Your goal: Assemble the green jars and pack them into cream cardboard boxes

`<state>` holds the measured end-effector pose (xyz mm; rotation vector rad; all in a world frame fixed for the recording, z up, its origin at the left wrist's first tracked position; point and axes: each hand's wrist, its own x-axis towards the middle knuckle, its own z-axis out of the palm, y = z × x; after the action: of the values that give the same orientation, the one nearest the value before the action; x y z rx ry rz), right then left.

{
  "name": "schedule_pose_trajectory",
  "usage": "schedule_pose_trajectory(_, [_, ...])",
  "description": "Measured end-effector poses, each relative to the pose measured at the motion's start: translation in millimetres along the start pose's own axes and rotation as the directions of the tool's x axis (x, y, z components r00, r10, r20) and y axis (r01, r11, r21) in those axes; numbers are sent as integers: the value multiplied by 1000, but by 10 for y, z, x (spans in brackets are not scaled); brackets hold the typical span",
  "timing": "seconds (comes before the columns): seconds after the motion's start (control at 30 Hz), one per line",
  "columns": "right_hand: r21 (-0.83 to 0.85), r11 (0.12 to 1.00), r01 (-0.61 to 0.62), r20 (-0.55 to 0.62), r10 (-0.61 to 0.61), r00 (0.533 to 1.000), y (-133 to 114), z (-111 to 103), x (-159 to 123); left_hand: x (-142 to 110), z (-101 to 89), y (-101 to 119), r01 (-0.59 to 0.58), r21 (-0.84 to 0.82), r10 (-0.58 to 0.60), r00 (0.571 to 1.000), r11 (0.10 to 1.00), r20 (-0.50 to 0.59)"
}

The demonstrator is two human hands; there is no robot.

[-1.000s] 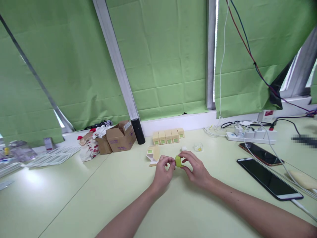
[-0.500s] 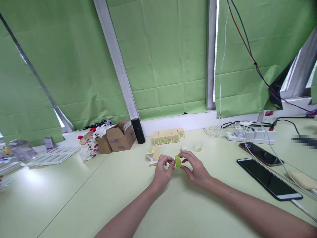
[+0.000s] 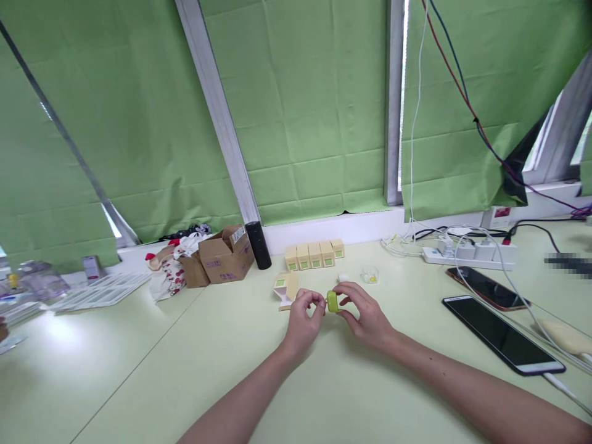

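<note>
My right hand holds a small yellow-green block with rounded edges between thumb and fingers, just above the table. Close against its left side is my left hand, thumb and fingertips pinched together. Whatever those fingertips hold is too small to make out. An opened cream carton with a green label lies just beyond my left hand. Past my right hand are a small white piece and a clear plastic tray with a bit of yellow in it.
Several cream boxes stand in a row by the wall. Left of them are a black cylinder, a cardboard box and a patterned cloth bag. Two phones, a white phone and a dark phone, lie right near a power strip.
Both hands and the yellow-green block stay almost in place. At the far left edge, a brownish shape has come further into view.
</note>
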<state>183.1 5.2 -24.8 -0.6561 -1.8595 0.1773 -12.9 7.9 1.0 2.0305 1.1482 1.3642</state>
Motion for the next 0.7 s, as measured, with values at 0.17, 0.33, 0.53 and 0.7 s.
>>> schedule_pose_trajectory(0.17, [7,1000,-3,-1,3,1000,25,1,-5,5,-6,-3,9,7,-8,1000,1000,-11])
schedule_pose_trajectory(0.33, [4,1000,-21,-9,21,1000,34,-9,-3,9,-16,-35,28,4,-28,999,1000,-20])
schedule_pose_trajectory(0.53, [-13,999,-33,-12,33,999,35,-20,-5,22,-20,-89,49,3,-49,998,999,-47])
schedule_pose_trajectory(0.7, [-81,995,-64,-10,63,998,70,-29,-20,37,-41,-158,65,53,-57,989,996,-138])
